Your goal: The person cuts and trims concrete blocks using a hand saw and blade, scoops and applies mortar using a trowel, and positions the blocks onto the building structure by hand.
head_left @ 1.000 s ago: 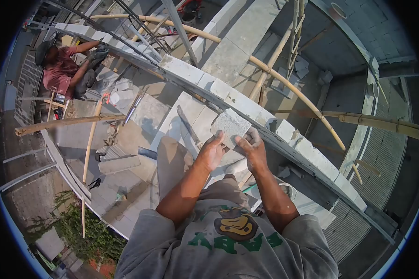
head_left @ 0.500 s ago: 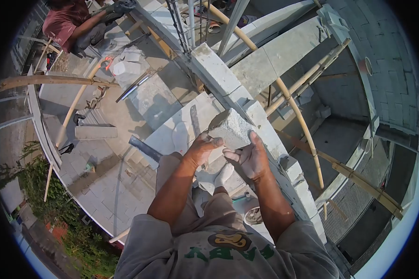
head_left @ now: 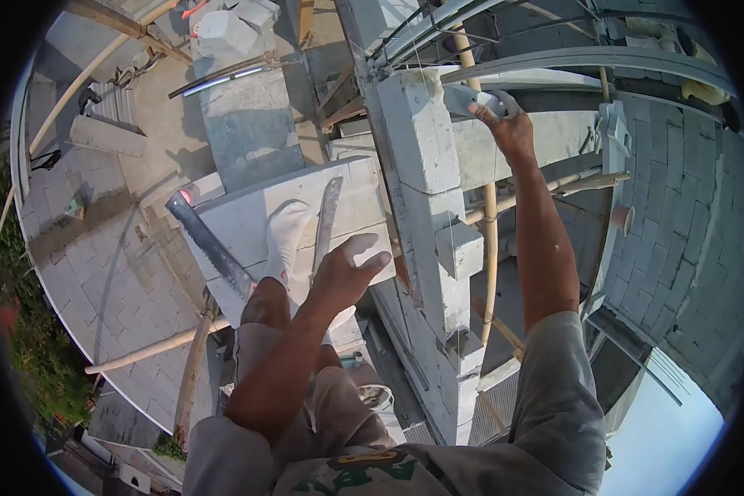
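My right hand (head_left: 508,124) is stretched over the wall, its fingers closed around a flat grey-bladed tool (head_left: 461,101); much of the tool is hidden by the fingers. Below it runs the narrow wall of pale blocks (head_left: 426,157), with a small block (head_left: 459,248) sitting partway along it. My left hand (head_left: 351,269) hovers with thumb and fingers apart and nothing in them, near the edge of a pale block platform (head_left: 360,182). On that platform lie a worn long blade (head_left: 328,217) and a dark, long saw-like blade (head_left: 211,244), either side of my white-socked foot (head_left: 288,231).
Thin metal bars (head_left: 430,33) and a curved grey beam (head_left: 587,58) cross near my right hand. Bamboo poles (head_left: 489,215) stand beyond the wall, where the level drops. Left lie a loose block (head_left: 107,135) and metal rods (head_left: 223,80). A bucket (head_left: 376,398) stands low between leg and wall.
The rough block piece has left my hands, and a small block now sits on the wall. My right hand has reached forward and right to the tool. My left hand has opened; the view has shifted.
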